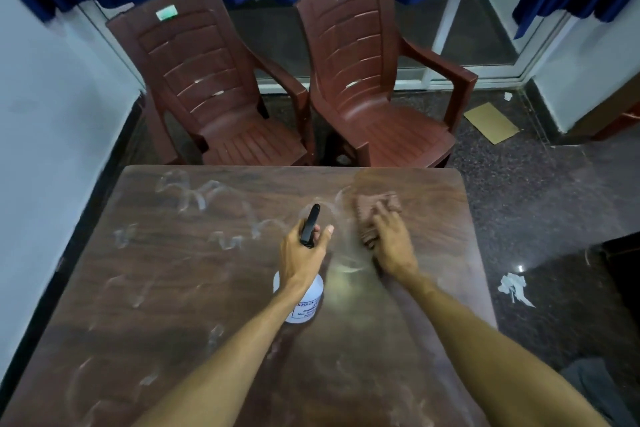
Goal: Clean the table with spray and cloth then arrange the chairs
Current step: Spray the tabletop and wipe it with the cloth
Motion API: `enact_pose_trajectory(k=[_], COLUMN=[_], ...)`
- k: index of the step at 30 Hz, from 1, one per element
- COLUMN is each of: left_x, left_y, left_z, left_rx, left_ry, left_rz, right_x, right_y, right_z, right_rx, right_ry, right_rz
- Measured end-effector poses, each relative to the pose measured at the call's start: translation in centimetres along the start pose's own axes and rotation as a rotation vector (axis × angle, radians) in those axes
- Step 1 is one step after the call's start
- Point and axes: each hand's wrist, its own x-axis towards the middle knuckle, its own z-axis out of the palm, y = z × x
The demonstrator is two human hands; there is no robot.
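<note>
- The left hand (301, 253) is wrapped round the neck of a white plastic spray bottle (306, 305) with a black trigger head. It holds the bottle upright over the middle of the brown wood-grain table (173, 288). I can't tell whether the bottle's base rests on the top.
- The right hand (393, 246) lies flat with straight fingers, pressing a crumpled brown cloth (372, 215) onto the far right part of the top. The two hands are near each other but not touching.
- The nozzle seems to point away toward the far side, so a squeeze now might miss the marks to the left.
- White chalky smears (194, 194) cover the left and near parts. Staying on this one patch would leave them, and a loaded cloth could just spread them.
- The cloth sits near the far edge, so a long push could carry it off.
- Two maroon slatted plastic chairs (207, 80) stand side by side just beyond that edge, their front legs hidden by the top.
- A flat cardboard piece (491, 123) and torn white paper (514, 288) lie on the dark floor to the right and could catch a foot or a dragged chair.
- The right hand and cloth are blurred, the bottle's label is half covered by the wrist, and its fill level is unreadable.
- The table's near edge is cut off.
</note>
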Motion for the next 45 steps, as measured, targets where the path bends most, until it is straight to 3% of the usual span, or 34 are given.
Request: enact_pose_trajectory(k=[2,3,6,8,12,14,17,19,22,23,25,27,28,30,33,35,37,41,42,45], left_x=[2.0,3.1,6.0,7.5,9.6,10.3,11.2,11.8,12.6,12.8,13.2,13.5,13.6,13.4,12.8,12.2,11.4,9.1,8.6,7.1], left_y=[-1.2,-1.8,-3.6,-4.4,-6.1,-7.0,-7.6,-7.7,-8.3,-8.5,-8.9,-9.0,-9.0,-8.9,-8.9,-8.9,-8.5,-7.0,-6.5,-5.6], left_z=[-2.8,-4.1,-7.9,-10.5,-14.7,-16.3,-17.4,-18.1,-19.5,-19.9,-20.5,-20.8,-20.9,-21.0,-20.5,-19.6,-18.3,-14.9,-14.2,-12.8], left_rx=[-0.017,-0.011,0.018,0.02,0.012,0.009,-0.001,0.013,0.008,0.009,0.017,0.039,0.047,0.034,-0.001,-0.011,-0.013,0.045,0.056,0.043], left_ry=[0.016,0.018,0.016,0.005,-0.008,-0.001,-0.011,-0.016,0.001,0.005,0.011,0.008,0.005,-0.004,-0.02,-0.033,-0.055,-0.086,-0.093,-0.1], left_rz=[0.021,0.024,-0.018,-0.038,-0.03,-0.039,-0.044,-0.042,-0.034,-0.034,-0.034,-0.03,-0.024,-0.021,-0.013,0.008,0.006,0.044,0.043,0.019], right_x=[3.2,4.3,5.9,7.7,11.9,11.9,10.7,11.7,13.6,13.3,12.2,10.8,10.8,11.6,10.8,8.6,6.5,2.7,2.5,1.8], right_y=[-0.3,-2.4,-10.9,-13.4,-12.9,-16.5,-21.4,-20.7,-18.4,-19.2,-23.3,-26.8,-26.9,-24.3,-16.1,-12.8,-14.3,-17.5,-16.7,-12.9], right_z=[-0.1,0.3,4.7,6.3,5.9,7.6,10.9,9.8,8.0,8.5,11.2,13.5,13.5,11.5,7.1,5.0,5.9,8.3,7.2,3.0], right_rx=[-0.013,-0.024,0.031,0.035,-0.002,-0.024,-0.086,-0.114,-0.106,-0.104,-0.074,-0.065,-0.059,-0.023,-0.077,-0.096,-0.096,-0.092,-0.07,0.027], right_ry=[0.056,0.01,-0.13,-0.188,-0.005,-0.008,-0.186,-0.178,-0.037,-0.023,-0.034,-0.195,-0.237,-0.166,0.014,0.006,-0.004,-0.119,-0.089,0.093], right_rz=[0.262,0.307,-0.033,-0.087,0.287,0.162,-0.133,-0.163,0.243,0.276,0.035,-0.222,-0.26,-0.156,0.226,0.403,0.345,-0.02,-0.025,0.325])
